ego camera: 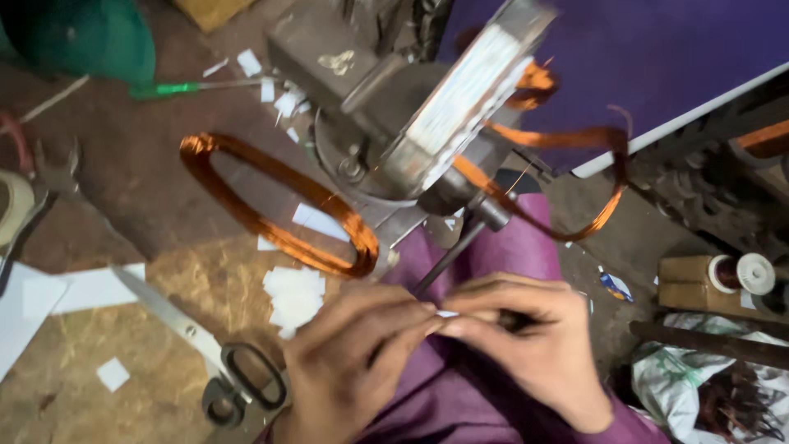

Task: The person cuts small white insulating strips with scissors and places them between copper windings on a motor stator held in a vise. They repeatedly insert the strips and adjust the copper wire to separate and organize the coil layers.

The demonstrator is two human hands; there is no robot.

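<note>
While the stator core (460, 99) sits clamped with one copper coil (271, 205) loose on the bench, both left hand (353, 362) and right hand (526, 345) pinch a small white paper slip (446, 314), so insulating looks unfinished.

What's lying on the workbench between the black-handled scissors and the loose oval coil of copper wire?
In the head view, a small pile of white paper slips lies between the black-handled scissors and the oval copper wire coil, on the worn wooden workbench.
</note>
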